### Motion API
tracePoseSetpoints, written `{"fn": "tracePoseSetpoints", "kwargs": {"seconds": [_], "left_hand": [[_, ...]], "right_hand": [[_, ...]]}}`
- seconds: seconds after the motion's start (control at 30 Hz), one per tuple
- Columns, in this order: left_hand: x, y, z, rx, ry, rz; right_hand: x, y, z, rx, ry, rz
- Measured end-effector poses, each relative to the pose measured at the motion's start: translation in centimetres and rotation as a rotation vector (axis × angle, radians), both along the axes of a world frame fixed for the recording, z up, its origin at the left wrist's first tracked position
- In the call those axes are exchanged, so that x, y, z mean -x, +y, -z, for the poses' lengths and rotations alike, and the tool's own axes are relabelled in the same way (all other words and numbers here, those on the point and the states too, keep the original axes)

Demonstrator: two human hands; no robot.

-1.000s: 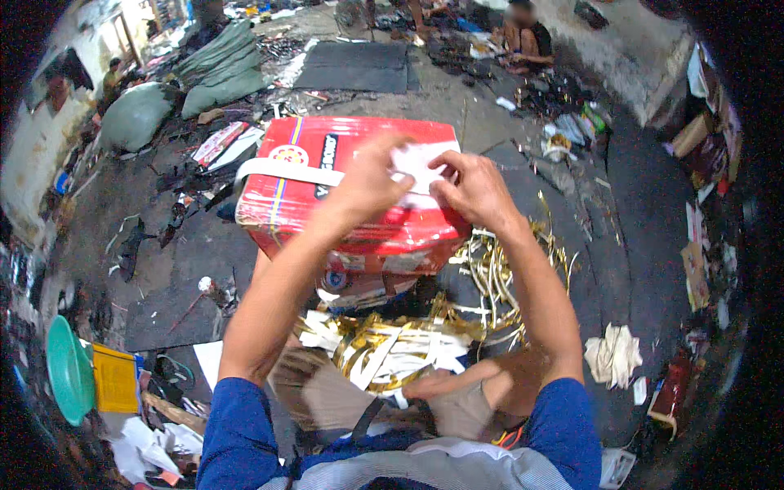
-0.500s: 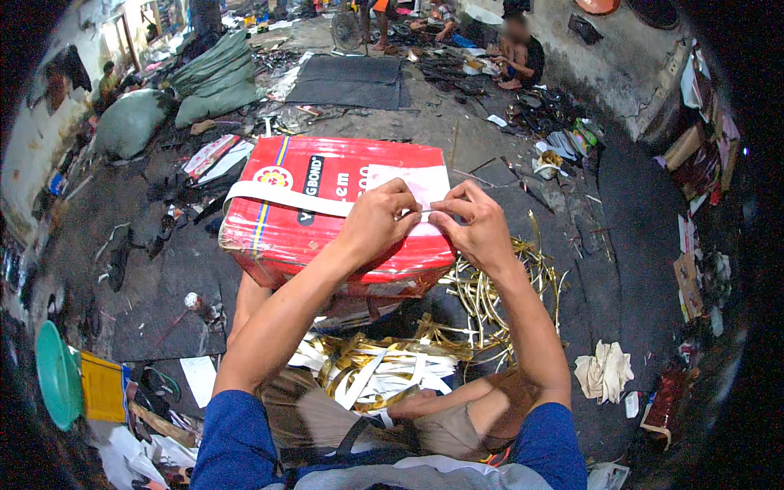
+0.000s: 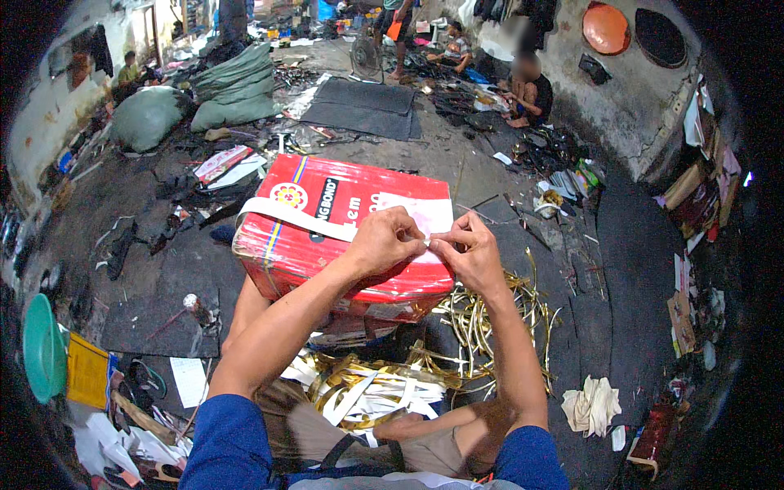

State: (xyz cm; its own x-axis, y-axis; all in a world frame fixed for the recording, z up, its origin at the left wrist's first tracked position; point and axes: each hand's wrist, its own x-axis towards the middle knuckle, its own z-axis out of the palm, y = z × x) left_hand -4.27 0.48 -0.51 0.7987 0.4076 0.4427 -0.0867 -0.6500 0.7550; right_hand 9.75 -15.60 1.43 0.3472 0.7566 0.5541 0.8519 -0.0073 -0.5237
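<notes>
A red cardboard box (image 3: 298, 255) stands before me, with a white and pink patch (image 3: 420, 211) on the right part of its top. Over the box's left edge and across its top runs a flat white strip (image 3: 298, 217), reaching to my left hand (image 3: 385, 242). That hand is closed in a pinch on the strip. My right hand (image 3: 474, 255) is pinched too, fingertips against those of the left, at a small pale end of the strip; the fingers partly hide it. Below the box, in front of my legs, lie white and gold strips (image 3: 367, 394).
Gold cords (image 3: 523, 327) lie tangled right of the box. A crumpled cloth (image 3: 591, 406) is at lower right, a green basin (image 3: 42, 349) and yellow panel (image 3: 87, 371) at left. Farther off are green sacks (image 3: 149, 118), black sheets (image 3: 363, 106) and a seated person (image 3: 532, 96).
The view has tilted and shifted, so the scene sits lower and the box appears slightly turned. Both hands stay pinched together over the box; their fingers have barely moved.
</notes>
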Motion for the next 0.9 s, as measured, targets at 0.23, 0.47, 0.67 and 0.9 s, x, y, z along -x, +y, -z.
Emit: {"fn": "tracePoseSetpoints", "kwargs": {"seconds": [0.23,0.47,0.67,0.9], "left_hand": [[-0.7,-0.1,0.2,0.113,0.068,-0.043],[-2.0,1.1,-1.6,-0.145,0.196,0.031],[-2.6,2.2,-3.5,-0.206,0.226,0.176],[-4.0,0.1,-0.8,-0.069,-0.055,0.197]], "right_hand": [[-0.6,0.7,2.5,-0.040,0.308,0.109],[-1.8,2.2,4.3,-0.041,0.784,0.023],[0.1,1.3,4.0,-0.201,0.603,0.141],[-1.2,0.3,4.8,-0.160,0.337,0.118]]}}
